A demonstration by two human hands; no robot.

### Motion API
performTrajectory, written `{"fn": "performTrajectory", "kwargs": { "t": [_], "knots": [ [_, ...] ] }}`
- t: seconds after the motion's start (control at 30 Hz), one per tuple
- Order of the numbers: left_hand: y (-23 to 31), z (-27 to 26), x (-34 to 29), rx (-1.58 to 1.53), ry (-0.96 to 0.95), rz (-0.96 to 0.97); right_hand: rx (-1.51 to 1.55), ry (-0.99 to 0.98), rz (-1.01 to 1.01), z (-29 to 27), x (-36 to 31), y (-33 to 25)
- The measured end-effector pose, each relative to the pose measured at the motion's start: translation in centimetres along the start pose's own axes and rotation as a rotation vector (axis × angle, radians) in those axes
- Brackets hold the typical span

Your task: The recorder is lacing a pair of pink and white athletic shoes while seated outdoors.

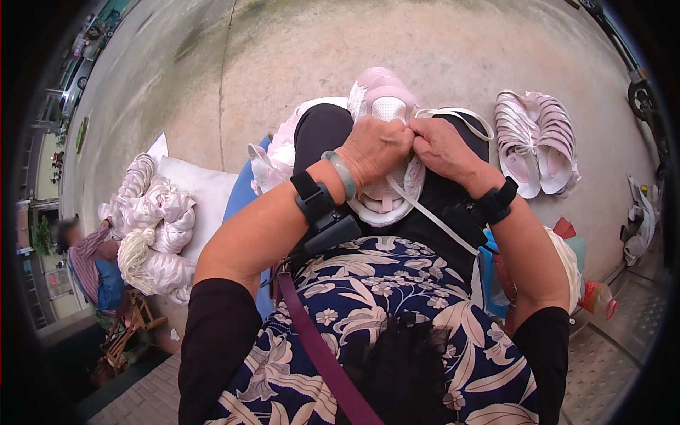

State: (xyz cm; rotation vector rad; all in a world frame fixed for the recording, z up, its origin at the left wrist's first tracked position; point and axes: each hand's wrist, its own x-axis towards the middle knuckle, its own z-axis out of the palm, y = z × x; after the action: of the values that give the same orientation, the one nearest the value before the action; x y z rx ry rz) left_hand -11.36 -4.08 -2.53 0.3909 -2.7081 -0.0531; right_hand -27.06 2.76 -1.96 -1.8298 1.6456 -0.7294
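A pink and white sneaker [382, 81] lies across my lap between my knees, its far end pointing away from me. Over its middle, my left hand [375, 150] and my right hand [448, 149] meet, both closed in a pinch at the fingertips. A flat white shoelace [478, 119] loops out beyond the right hand across my knee. Another white lace end [433, 214] runs from the shoe down to the right over my leg. The fingers hide much of the lacing and the exact spot where they grip it.
Pink-white shoe parts [273, 159] rest by my left knee. Farther left, bundled shoe uppers [159, 212] are piled by a white sheet [202, 188]. Several nested shoes [535, 142] stand on the ground at right. A person in a striped top [92, 258] is at far left.
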Motion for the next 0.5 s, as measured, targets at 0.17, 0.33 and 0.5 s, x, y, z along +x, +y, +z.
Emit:
{"fn": "performTrajectory", "kwargs": {
  "t": [0.17, 0.33, 0.5],
  "knots": [
    [-0.3, -0.5, 0.7, -0.012, -0.109, 0.035, -0.037, 0.074, -0.033, 0.5, -0.4, 0.0],
    [1.0, -2.9, -2.2, -0.225, -0.075, -0.222, 0.027, 0.184, 0.070, 1.3, -1.7, -1.3],
    [-3.1, -6.8, -13.7, -0.374, 0.043, -0.819, -0.032, 0.320, 0.104, 2.8, -3.2, 0.7]
  ]
}}
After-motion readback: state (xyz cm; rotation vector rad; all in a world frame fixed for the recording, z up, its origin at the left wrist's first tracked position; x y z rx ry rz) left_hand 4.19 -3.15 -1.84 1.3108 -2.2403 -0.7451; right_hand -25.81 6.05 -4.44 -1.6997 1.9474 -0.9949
